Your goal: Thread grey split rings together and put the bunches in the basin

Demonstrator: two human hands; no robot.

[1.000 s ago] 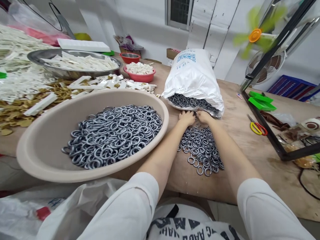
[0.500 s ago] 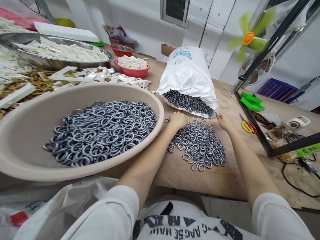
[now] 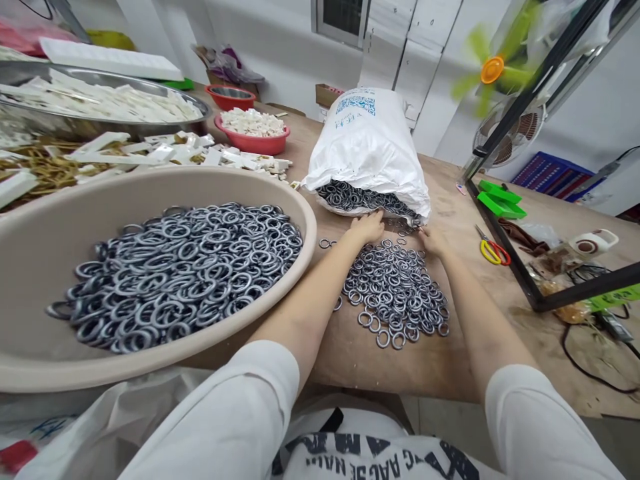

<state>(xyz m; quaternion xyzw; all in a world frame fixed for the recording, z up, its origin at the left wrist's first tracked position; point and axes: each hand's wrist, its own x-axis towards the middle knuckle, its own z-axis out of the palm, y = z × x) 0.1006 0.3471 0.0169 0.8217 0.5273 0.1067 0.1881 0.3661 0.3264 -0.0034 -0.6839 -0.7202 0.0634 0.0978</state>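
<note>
A white sack point(image 3: 367, 143) lies on its side on the wooden table point(image 3: 465, 360), its mouth spilling grey metal rings. A loose pile of the same rings point(image 3: 395, 290) lies in front of it. My left hand point(image 3: 367, 227) rests palm down at the sack's mouth with its fingers curled over rings. My right hand point(image 3: 433, 240) sits at the far right edge of the pile, just under the sack's lip, fingers bent down onto the rings. A big beige basin point(image 3: 45, 233) to the left is half full of rings.
White plastic parts fill a steel tray point(image 3: 100, 107) and a red bowl point(image 3: 253, 133) at the back left. Yellow-handled scissors point(image 3: 493, 250), green blocks point(image 3: 500, 200) and a black frame point(image 3: 505, 247) lie to the right. A green fan point(image 3: 493, 70) spins behind.
Both hands spread apart and drew rings out toward me, then came back to the sack's mouth. The pile on the table is larger and wider than a second ago.
</note>
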